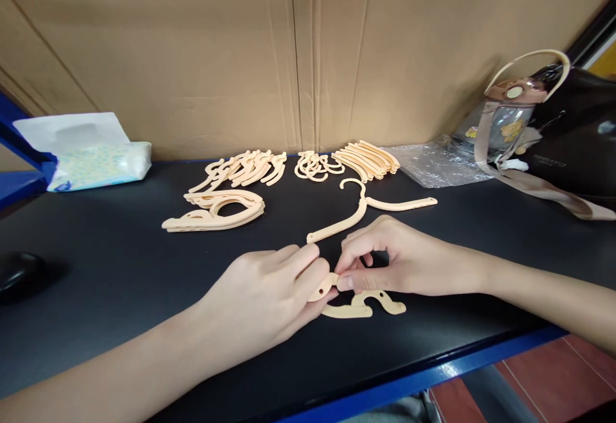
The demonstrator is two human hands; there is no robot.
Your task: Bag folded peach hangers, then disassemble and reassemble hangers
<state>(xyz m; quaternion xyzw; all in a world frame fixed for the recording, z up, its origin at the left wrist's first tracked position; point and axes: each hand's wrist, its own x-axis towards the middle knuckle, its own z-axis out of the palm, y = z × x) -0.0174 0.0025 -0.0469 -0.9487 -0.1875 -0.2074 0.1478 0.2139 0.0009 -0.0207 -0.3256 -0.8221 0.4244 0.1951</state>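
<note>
My left hand (269,294) and my right hand (389,259) meet near the table's front edge, fingers closed on one beige hanger piece (323,287) with a small hole in it. The left fingers cover most of this piece; the right thumb and forefinger pinch its other end. Just below the hands lie more beige hanger parts (380,301), partly hidden by them. Beyond the hands a beige hanger (339,224) lies spread out, with a hook and two arms. To its left is a stack of folded hangers (216,211).
Along the back lie piles of curved arm pieces (250,169), hooks (315,166) and straighter arms (368,160). A clear plastic bag (428,163), a strapped water bottle (510,118) and a black bag (577,134) stand right. Tissues (101,160) and a mouse (22,275) are left.
</note>
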